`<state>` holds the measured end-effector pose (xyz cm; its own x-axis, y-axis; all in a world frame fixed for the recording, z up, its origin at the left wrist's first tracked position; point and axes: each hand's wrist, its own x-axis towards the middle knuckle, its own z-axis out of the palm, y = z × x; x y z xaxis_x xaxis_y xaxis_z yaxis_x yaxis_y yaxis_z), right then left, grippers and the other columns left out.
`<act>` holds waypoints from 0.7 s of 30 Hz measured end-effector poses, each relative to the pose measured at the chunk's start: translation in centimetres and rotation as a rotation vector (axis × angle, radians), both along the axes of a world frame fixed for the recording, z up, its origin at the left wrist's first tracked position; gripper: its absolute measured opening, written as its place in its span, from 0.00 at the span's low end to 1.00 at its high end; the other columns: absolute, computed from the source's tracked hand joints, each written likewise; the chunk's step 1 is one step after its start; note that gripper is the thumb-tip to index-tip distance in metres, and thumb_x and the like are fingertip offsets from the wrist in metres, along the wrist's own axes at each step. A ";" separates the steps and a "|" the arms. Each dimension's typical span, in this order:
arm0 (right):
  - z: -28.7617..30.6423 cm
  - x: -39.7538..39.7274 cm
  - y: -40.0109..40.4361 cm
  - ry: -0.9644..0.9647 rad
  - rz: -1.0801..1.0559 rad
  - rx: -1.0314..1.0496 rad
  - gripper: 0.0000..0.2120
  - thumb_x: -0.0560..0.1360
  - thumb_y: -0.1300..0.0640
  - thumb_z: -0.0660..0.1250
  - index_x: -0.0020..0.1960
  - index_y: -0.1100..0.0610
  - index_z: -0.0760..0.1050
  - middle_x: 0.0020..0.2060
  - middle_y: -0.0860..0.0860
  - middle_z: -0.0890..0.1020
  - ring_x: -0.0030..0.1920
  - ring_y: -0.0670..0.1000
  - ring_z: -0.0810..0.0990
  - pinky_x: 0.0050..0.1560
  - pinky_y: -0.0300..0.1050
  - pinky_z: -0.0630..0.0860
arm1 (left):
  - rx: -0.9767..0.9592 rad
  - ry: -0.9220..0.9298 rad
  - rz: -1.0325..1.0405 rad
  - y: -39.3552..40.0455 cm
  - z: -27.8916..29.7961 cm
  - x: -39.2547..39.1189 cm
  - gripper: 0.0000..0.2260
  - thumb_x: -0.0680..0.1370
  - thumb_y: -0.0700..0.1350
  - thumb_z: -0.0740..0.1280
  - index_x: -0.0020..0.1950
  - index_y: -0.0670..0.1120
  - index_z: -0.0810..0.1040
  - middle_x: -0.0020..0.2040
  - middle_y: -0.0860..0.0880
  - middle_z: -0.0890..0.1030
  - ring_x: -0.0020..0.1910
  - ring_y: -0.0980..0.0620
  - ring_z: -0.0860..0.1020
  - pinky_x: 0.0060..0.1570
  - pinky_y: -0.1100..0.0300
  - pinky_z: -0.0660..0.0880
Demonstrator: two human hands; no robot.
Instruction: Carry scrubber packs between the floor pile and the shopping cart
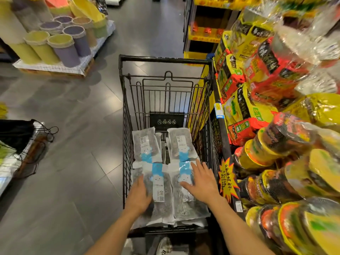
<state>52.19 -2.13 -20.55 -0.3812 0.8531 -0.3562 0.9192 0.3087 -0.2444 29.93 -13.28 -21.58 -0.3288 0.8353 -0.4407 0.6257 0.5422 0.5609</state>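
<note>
Four clear grain packets are lying in two rows inside the black wire shopping cart [127, 111]. The left hand [138, 195] is pressing the near left packet [159, 192] with relaxed fingers, while the right hand [200, 183], fingers spread wide, is resting flat on the near right packet [185, 201].

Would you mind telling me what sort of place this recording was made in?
Most likely a supermarket aisle. Both hands, left and right, rest on packets in a wire shopping cart, beside shelves of packaged noodles and a floor display of plastic bins.
</note>
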 end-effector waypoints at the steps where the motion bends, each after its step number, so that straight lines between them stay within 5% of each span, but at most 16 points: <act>1: 0.2 -0.2 -0.2 0.014 -0.011 -0.006 0.46 0.77 0.28 0.57 0.84 0.53 0.46 0.84 0.52 0.47 0.83 0.56 0.44 0.82 0.58 0.45 | -0.021 0.037 -0.091 0.3 0.7 -0.5 0.30 0.81 0.49 0.69 0.79 0.46 0.60 0.75 0.44 0.70 0.71 0.44 0.72 0.69 0.48 0.72; 5: 1.7 -0.7 -0.6 0.079 -0.037 0.021 0.46 0.77 0.29 0.61 0.84 0.53 0.49 0.84 0.52 0.50 0.83 0.57 0.47 0.82 0.58 0.46 | -0.031 0.212 -0.339 1.7 3.3 -2.5 0.30 0.82 0.49 0.66 0.81 0.46 0.59 0.79 0.46 0.65 0.75 0.47 0.68 0.75 0.51 0.68; 12: 6.9 -0.3 -0.7 0.106 -0.076 0.150 0.46 0.76 0.28 0.60 0.84 0.51 0.49 0.84 0.52 0.50 0.83 0.56 0.47 0.81 0.56 0.47 | 0.234 0.443 -0.531 4.9 9.5 -4.3 0.30 0.83 0.57 0.63 0.81 0.46 0.61 0.78 0.46 0.68 0.75 0.46 0.69 0.74 0.50 0.66; 17: 11.7 1.4 -3.1 0.112 -0.209 0.277 0.48 0.75 0.26 0.60 0.84 0.53 0.50 0.84 0.54 0.50 0.83 0.58 0.49 0.81 0.57 0.49 | 0.446 0.434 -0.631 6.9 14.3 -4.4 0.31 0.83 0.59 0.61 0.83 0.50 0.58 0.82 0.47 0.63 0.80 0.48 0.63 0.77 0.51 0.60; 21: 15.2 2.6 -7.0 0.139 -0.373 0.328 0.53 0.71 0.21 0.55 0.84 0.53 0.51 0.84 0.54 0.50 0.83 0.57 0.48 0.82 0.57 0.48 | 0.581 0.412 -0.829 8.7 17.8 -3.4 0.31 0.83 0.61 0.61 0.83 0.50 0.59 0.81 0.47 0.65 0.79 0.47 0.65 0.76 0.49 0.65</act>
